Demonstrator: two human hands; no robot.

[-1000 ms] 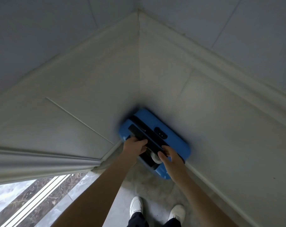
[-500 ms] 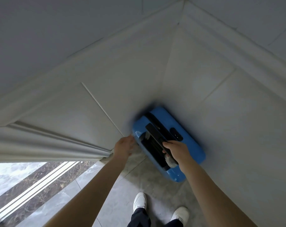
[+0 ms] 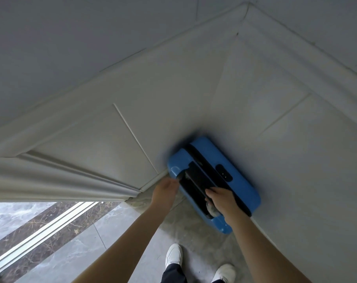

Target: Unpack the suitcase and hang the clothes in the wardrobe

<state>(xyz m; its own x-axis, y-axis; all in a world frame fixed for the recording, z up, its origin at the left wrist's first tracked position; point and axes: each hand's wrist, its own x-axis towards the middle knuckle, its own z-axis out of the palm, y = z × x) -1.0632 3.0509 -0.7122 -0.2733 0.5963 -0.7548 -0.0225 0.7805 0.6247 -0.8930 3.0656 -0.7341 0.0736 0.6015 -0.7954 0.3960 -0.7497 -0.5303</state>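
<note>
Both arms reach forward and down from the bottom of the view. The right hand (image 3: pixel 222 202) lies knuckles-up on the black handle (image 3: pixel 198 181) at the top of the suitcase (image 3: pixel 243 190), its fingers curled over the bar in a grip. The left hand (image 3: pixel 165 193) is just beside the case's near left corner, back of the hand toward the camera and fingers bent downward; whether it touches or holds anything cannot be told. The suitcase is blue and hard-shelled, standing upright in the corner where two pale panelled walls (image 3: pixel 194 103) meet, its far side close against the right wall. A black band runs along its top, with a small dark lock panel (image 3: pixel 224 172) beside it and the handle set in a black recess. Two white shoes (image 3: pixel 173 255) stand on the grey tiled floor (image 3: pixel 104 246) just behind the case. The floor opens to the left, toward a metal track (image 3: pixel 40 235) in the floor.
</note>
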